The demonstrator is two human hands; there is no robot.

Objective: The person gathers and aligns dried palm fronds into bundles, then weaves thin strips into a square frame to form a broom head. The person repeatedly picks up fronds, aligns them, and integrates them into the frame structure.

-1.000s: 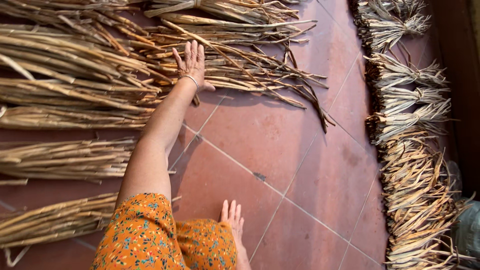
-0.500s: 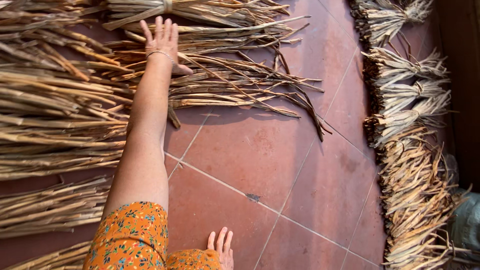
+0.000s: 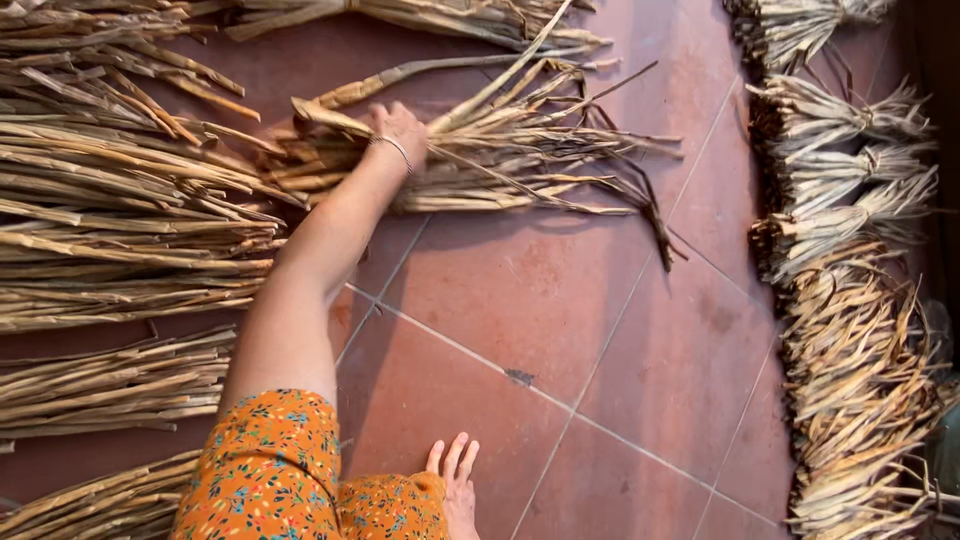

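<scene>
The left hand (image 3: 400, 128) is out at full reach, arm stretched up across the floor (image 3: 560, 300), and its fingers are curled down into a bundle of dried stalks (image 3: 500, 150) — clamped on the thick end of it, a thin bracelet (image 3: 392, 148) showing at the wrist. The bundle lies near the far edge of the tiled floor, about midway across. Its long axis runs roughly side to side: the thick, gathered end sits under the hand on the left, and the thin, frayed tips fan out to the right, a few trailing down toward the near side. One long stalk (image 3: 450, 68) arcs above the hand, running the same way.

To the left, big heaps of stalks (image 3: 120, 200) lie stacked, also running side to side, right up against the bundle's thick end. Along the right edge of the floor, a row of tied sheaves (image 3: 850, 210) stands in a column, well apart from the hand.

Down at the near edge — an orange flowered sleeve (image 3: 270, 470), and just beside it toes or fingers (image 3: 455, 475) resting flat on the tile; I cannot tell which. The right hand cannot be made out for certain.
</scene>
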